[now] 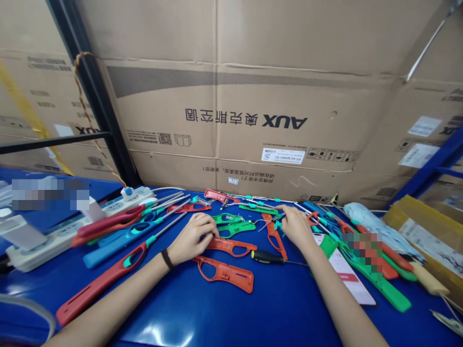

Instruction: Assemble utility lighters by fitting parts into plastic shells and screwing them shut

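My left hand (193,236) curls its fingers around the left end of an orange-red lighter shell half (231,246), which lies on the blue table. Below it is another orange-red shell half (227,275), inner side up. Across the table, my right hand (297,227) has bent fingers beside a small green part (278,224); what they pinch is mostly hidden. A third orange-red shell half (274,236) lies just left of that hand. Between the hands are green shell halves (235,229) and a black-and-yellow screwdriver (267,257).
Long-necked lighters lie at both sides, including a red one (104,284) and a green one (379,279). White power strips (47,241) stand at left. A phone (356,279) lies beside my right forearm. A large cardboard box (231,96) rises behind the table.
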Demonstrator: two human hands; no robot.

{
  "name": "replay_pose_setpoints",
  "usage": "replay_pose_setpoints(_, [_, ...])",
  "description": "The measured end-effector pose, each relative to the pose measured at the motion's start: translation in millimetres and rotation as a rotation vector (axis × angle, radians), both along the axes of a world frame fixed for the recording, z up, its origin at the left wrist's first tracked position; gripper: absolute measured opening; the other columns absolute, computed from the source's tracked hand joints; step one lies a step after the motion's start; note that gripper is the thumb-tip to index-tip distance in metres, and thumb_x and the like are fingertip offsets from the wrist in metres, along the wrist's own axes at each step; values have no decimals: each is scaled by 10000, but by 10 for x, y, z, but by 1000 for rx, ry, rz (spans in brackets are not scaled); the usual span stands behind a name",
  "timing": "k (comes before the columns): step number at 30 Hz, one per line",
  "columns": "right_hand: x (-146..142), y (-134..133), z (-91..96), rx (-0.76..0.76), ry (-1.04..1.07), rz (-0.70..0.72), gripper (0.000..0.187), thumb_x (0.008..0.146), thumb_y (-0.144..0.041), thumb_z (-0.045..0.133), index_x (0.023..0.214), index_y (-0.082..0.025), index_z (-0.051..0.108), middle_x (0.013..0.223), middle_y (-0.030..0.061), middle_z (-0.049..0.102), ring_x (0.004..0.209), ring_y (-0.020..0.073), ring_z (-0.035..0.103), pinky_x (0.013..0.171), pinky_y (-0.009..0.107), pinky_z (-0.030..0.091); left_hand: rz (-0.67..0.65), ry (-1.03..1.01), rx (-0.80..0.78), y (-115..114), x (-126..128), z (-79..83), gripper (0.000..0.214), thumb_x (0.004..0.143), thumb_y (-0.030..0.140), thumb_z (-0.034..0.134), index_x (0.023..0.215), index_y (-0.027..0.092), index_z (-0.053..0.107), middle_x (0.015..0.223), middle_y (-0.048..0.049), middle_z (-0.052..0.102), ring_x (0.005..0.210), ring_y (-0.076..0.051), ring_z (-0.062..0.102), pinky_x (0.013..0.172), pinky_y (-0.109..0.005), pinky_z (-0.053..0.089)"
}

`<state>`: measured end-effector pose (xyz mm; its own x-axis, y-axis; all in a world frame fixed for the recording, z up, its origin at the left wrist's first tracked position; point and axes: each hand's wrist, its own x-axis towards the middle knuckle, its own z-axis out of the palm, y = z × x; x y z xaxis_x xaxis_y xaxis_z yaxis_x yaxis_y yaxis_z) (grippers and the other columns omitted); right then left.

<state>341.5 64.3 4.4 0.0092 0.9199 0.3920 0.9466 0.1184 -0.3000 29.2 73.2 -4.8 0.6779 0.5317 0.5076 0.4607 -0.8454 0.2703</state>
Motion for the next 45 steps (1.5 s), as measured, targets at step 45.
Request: replay_pose_setpoints(45, [-550, -883, 105, -518, 327, 541, 183, 907, -299, 468, 834, -242, 627, 799, -14, 668, 709, 158, 595, 650, 253, 428, -198, 9, -204, -154, 36, 89, 270, 666, 127, 399, 774, 187, 639, 777, -25, 668, 736, -166, 585, 971, -375, 333])
